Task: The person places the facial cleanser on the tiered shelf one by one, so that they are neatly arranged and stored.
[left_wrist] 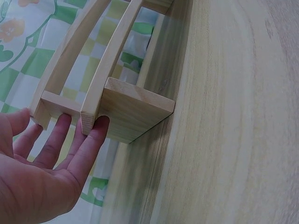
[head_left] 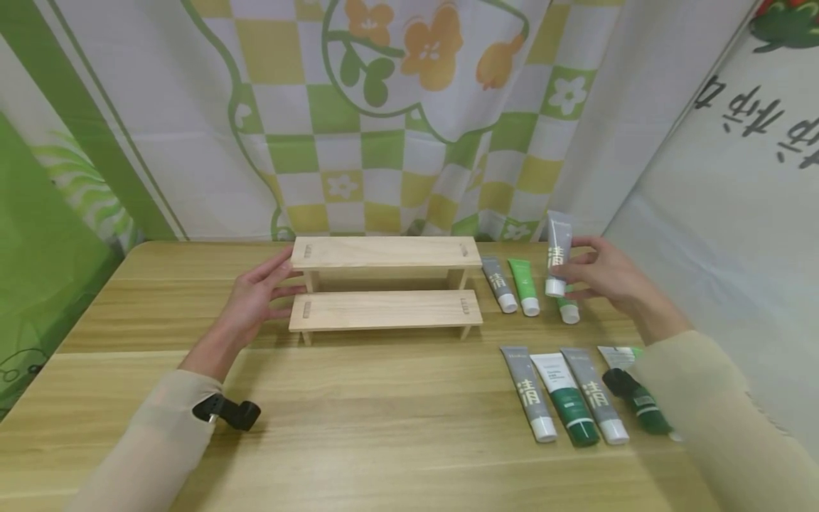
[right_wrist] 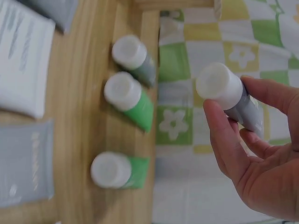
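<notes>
A two-tier light wood shelf [head_left: 385,252] stands at the back of the table. My left hand [head_left: 252,295] is at its left end; in the left wrist view the fairly straight fingertips touch the ends of the wooden boards [left_wrist: 96,95]. On the right, my right hand [head_left: 608,276] pinches a grey tube [head_left: 559,238] with a white cap, raised with the cap downward. Below it lies a green tube [head_left: 567,310], partly hidden by the held one. Another green tube [head_left: 524,281] and a grey tube [head_left: 498,283] lie beside the shelf.
Nearer the front right lie a grey tube [head_left: 528,391], a white and green tube [head_left: 566,398], another grey tube [head_left: 595,395] and a tube [head_left: 648,412] partly covered by the right sleeve. A patterned curtain [head_left: 397,156] hangs behind the wooden table [head_left: 358,427].
</notes>
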Available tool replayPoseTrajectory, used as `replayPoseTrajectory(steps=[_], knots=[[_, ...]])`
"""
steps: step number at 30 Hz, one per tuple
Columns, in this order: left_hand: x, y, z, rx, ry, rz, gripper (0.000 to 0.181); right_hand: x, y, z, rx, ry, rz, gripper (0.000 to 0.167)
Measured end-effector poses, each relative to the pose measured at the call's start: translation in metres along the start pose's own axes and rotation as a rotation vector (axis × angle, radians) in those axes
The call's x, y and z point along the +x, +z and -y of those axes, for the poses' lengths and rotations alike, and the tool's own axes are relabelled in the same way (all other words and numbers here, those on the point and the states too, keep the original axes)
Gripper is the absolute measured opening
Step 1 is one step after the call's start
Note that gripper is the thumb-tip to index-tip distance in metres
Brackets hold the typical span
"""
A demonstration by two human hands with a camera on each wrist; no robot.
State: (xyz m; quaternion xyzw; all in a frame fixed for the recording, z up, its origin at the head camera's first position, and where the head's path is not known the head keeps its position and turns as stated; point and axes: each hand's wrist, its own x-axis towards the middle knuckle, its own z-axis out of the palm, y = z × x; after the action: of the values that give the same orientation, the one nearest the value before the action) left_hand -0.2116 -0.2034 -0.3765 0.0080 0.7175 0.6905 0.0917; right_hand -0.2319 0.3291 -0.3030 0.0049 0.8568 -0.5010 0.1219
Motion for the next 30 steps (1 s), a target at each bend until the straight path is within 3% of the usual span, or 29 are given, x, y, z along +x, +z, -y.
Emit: replayPoseTrajectory(steps=[8, 17, 30], knots=[[0.000, 0.000, 0.000, -0.001, 0.009, -0.002, 0.058, 0.001, 0.033, 0.043, 0.011, -0.067, -0.047, 0.088], [0.001, 0.000, 0.001, 0.005, 0.005, -0.011, 0.057, 0.005, 0.076, 0.084, 0.095, -0.194, -0.070, 0.075], [0.001, 0.001, 0.002, 0.013, 0.025, -0.010, 0.057, 0.028, 0.145, 0.120, 0.114, -0.290, -0.033, 0.075]])
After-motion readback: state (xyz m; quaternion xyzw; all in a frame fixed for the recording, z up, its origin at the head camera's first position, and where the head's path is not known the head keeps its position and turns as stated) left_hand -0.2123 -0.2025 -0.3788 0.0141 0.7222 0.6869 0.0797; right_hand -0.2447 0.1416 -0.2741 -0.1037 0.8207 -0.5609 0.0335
